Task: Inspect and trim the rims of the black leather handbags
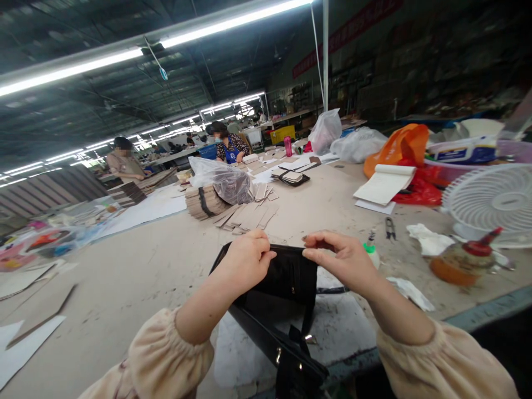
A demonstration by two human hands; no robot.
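A black handbag [286, 271] stands open in front of me at the near edge of the table, with a zip showing on its inner lining. Its hardware and straps hang toward me. My left hand [246, 259] is closed on the bag's far top rim, fingers over the edge and thumb inside. At the right end of that same rim, my right hand [347, 259] pinches the edge between thumb and forefinger. White paper [344, 324] lies under the bag. Close beside my right hand is a small bottle with a green collar [371, 252].
Right of me are thread snips [389, 228], a glue bottle with a red top [465, 260], a white fan [499, 202] and a notepad [384, 183]. Ahead lies a bundle of card pieces [205, 202] beside a plastic bag [224, 177]. Two people [230, 145] work farther off.
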